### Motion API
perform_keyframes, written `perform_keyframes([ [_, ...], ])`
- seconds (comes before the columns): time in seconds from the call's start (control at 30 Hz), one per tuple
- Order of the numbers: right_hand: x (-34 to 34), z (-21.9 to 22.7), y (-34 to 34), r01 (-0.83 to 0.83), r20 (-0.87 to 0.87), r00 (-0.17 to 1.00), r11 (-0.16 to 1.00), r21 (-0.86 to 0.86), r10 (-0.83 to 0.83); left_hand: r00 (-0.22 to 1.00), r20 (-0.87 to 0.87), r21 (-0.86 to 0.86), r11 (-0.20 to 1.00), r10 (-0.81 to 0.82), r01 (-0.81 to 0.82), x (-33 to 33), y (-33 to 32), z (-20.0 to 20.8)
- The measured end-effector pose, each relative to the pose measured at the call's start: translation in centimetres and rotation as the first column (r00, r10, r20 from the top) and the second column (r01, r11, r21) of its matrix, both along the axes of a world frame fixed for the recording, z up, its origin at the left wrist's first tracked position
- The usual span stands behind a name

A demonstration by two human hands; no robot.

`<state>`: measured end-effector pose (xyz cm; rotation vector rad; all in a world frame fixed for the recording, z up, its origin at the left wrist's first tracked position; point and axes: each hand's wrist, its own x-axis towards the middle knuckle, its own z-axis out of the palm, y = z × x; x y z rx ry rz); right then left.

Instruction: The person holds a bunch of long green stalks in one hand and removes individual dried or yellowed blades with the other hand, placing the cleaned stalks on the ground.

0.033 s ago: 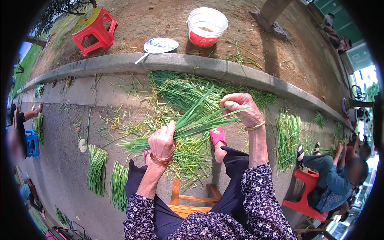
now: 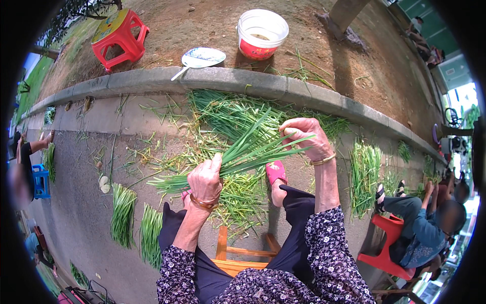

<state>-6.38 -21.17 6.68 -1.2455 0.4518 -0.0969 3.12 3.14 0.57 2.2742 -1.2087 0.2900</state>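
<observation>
Green stalks (image 2: 243,161) clasped in the left hand (image 2: 204,182)

The kerb (image 2: 233,81) arcs from 10 through 12 to 3 o'clock. Against it, at 12, lies the main pile (image 2: 223,114), probably put there for easy reach. Loose scraps (image 2: 243,202) lie below the hands, presumably where they drop. Two bunches (image 2: 123,215) rest at 8 o'clock, well apart from the pile, likely to avoid mixing. The stalks are at centre: the left grip is clenched round them, apparently to bind them, their blades fanning toward 2 o'clock. The right hand (image 2: 309,139) has thumb and forefinger drawn together near the tips; whether they pinch a blade, one cannot tell.
</observation>
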Motion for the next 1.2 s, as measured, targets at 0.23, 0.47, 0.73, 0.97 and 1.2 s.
perform_keyframes([
  [0.23, 0.2, -0.2, 0.1, 0.045, -0.015, 0.999, 0.992, -0.121, -0.047, 0.995, -0.098, 0.039, 0.999, 0.025, -0.021, -0.2, 0.0, 0.3],
  [0.47, 1.9, -3.6, 1.4, 0.235, 0.197, 0.949, 0.136, -0.962, -0.248, 0.379, -0.925, 0.028, 0.999, 0.034, -0.023, -0.8, -1.3, 0.3],
  [0.73, 0.9, -4.4, -1.5, 0.501, 0.181, 0.83, 0.562, -0.658, -0.527, -0.642, -0.74, -0.213, 0.975, -0.2, -0.058, -0.5, -0.5, 0.9],
  [0.97, 0.2, -3.7, -1.8, 0.358, -0.018, 0.884, 0.701, -0.617, -0.467, -0.707, -0.631, -0.351, 0.93, -0.319, -0.106, -0.1, -0.1, -0.2],
  [1.2, 0.5, -4.2, -1.7, 0.445, 0.084, 0.876, 0.73, -0.518, -0.475, -0.731, -0.586, -0.38, 0.915, -0.349, -0.133, -0.1, -0.1, -0.4],
])
